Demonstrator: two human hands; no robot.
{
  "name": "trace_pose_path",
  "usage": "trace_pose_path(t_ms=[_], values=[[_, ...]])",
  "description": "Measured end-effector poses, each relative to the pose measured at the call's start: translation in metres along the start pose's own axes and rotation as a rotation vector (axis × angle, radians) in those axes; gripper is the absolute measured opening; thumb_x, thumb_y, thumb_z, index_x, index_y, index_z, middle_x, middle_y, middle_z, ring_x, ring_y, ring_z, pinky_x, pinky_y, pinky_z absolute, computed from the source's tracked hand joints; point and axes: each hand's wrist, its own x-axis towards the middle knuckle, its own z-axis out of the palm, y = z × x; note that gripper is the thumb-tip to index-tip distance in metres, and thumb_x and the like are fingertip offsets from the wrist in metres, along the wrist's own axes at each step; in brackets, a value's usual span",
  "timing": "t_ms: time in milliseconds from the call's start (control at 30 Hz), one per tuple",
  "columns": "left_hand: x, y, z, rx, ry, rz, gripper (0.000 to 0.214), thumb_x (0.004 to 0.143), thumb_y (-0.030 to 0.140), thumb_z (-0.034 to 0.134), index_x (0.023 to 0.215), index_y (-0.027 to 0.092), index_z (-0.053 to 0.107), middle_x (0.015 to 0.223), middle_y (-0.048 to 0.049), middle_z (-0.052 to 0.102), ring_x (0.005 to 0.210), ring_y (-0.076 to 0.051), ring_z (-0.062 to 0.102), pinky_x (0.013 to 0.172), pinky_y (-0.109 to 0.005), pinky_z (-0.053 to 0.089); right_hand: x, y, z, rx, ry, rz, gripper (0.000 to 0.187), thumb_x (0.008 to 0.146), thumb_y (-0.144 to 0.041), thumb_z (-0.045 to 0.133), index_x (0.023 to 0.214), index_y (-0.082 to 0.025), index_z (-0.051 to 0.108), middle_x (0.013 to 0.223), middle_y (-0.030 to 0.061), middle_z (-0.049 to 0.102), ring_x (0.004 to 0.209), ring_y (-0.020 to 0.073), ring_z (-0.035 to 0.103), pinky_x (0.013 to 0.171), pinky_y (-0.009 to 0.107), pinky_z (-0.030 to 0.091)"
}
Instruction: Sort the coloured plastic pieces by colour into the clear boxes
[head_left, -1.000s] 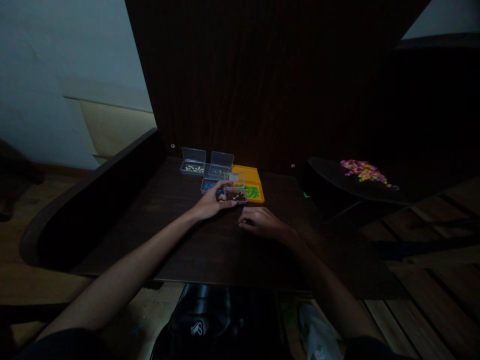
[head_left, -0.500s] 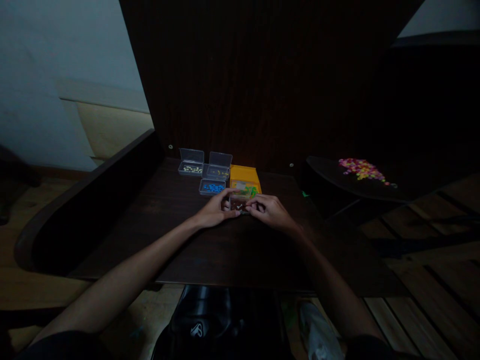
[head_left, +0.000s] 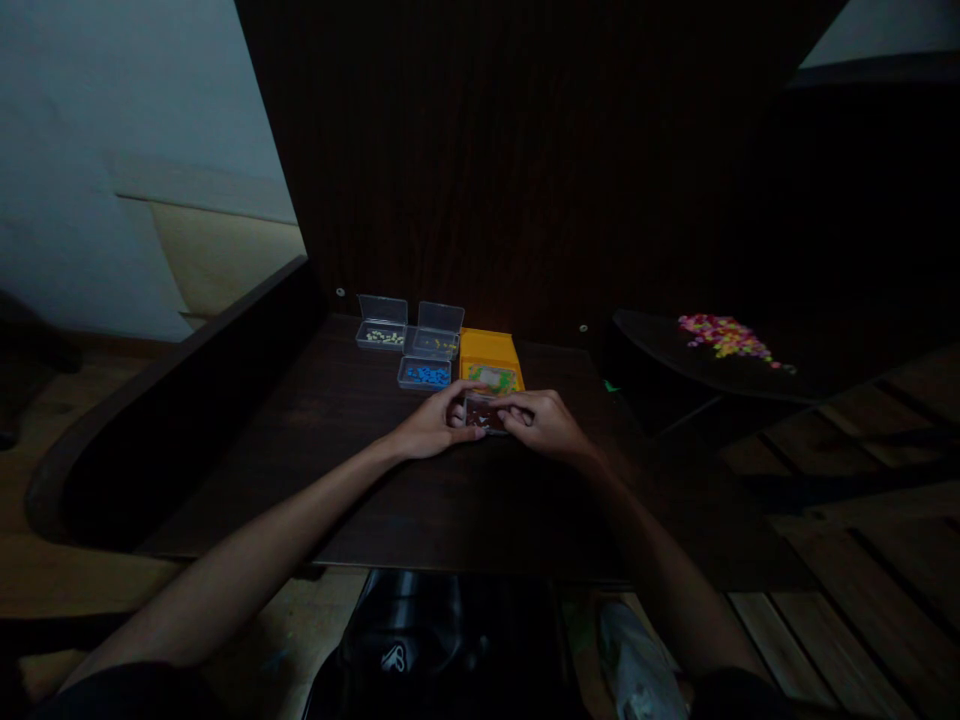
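My left hand is closed around the left end of a small clear plastic box, its fingers behind and its thumb along the near side. A few whitish bits show in the box against a dark brown ground. At the box's right end is my right hand, fingers curled and pressed together against its edge or top. Just behind stands an open yellow box with green pieces in it. To the left, a clear box with blue pieces lies nearest my left hand.
Two more open clear boxes stand at the back left, one holding cream pieces, the other a few yellow pieces. A pile of pink, purple and yellow pieces lies on a dark surface at right. A raised side panel bounds the dark bench.
The clear lid that stood up behind the held box has come down over it. My right fingers have shifted onto the box's right end, and the box has moved slightly right.
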Motion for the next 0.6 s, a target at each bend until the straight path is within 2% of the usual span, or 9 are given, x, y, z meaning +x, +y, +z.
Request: trace_pose_path(t_ms=[133, 267, 400, 533, 600], values=[[0.002, 0.002, -0.005, -0.008, 0.047, -0.006, 0.065, 0.069, 0.018, 0.075, 0.127, 0.018, 0.047, 0.094, -0.0041, 0.065, 0.074, -0.013, 0.061, 0.067, -0.027, 0.050, -0.003, -0.006, -0.004, 0.102, -0.038, -0.045, 0.020, 0.082, -0.028, 0.059, 0.087, -0.015, 0.073, 0.054, -0.0031, 0.054, 0.046, 0.0082, 0.041, 0.050, 0.021, 0.035], [0.005, 0.000, -0.012, -0.005, 0.134, -0.010, 0.064, 0.067, 0.019, 0.078, 0.125, 0.018, 0.049, 0.100, -0.0054, 0.064, 0.070, -0.010, 0.057, 0.068, -0.027, 0.048, -0.004, -0.012, 0.000, 0.175, -0.274, -0.099, 0.018, 0.082, -0.032, 0.064, 0.085, -0.016, 0.072, 0.055, -0.0044, 0.052, 0.048, 0.0080, 0.043, 0.052, 0.021, 0.036], [0.007, 0.000, -0.018, 0.002, 0.182, -0.006, 0.064, 0.067, 0.019, 0.078, 0.124, 0.019, 0.050, 0.117, -0.0099, 0.060, 0.065, -0.006, 0.052, 0.066, -0.026, 0.047, -0.003, -0.017, 0.010, 0.131, -0.455, -0.097, 0.023, 0.080, -0.033, 0.068, 0.097, -0.017, 0.071, 0.061, -0.0048, 0.053, 0.054, 0.0085, 0.049, 0.058, 0.021, 0.038], [0.007, 0.003, -0.019, 0.006, 0.179, -0.020, 0.066, 0.068, 0.018, 0.077, 0.126, 0.018, 0.047, 0.116, -0.0097, 0.061, 0.066, -0.006, 0.053, 0.068, -0.027, 0.048, -0.003, -0.018, 0.017, 0.084, -0.502, -0.107, 0.037, 0.081, -0.036, 0.069, 0.115, -0.021, 0.066, 0.069, -0.0036, 0.058, 0.061, 0.0105, 0.053, 0.062, 0.022, 0.038], [0.006, 0.004, -0.019, 0.013, 0.181, -0.026, 0.067, 0.068, 0.019, 0.077, 0.127, 0.018, 0.047, 0.114, -0.0093, 0.062, 0.066, -0.006, 0.053, 0.069, -0.027, 0.049, -0.003, -0.017, 0.020, 0.079, -0.505, -0.127, 0.038, 0.083, -0.036, 0.067, 0.117, -0.021, 0.065, 0.074, -0.0018, 0.062, 0.064, 0.0114, 0.055, 0.065, 0.023, 0.039]])
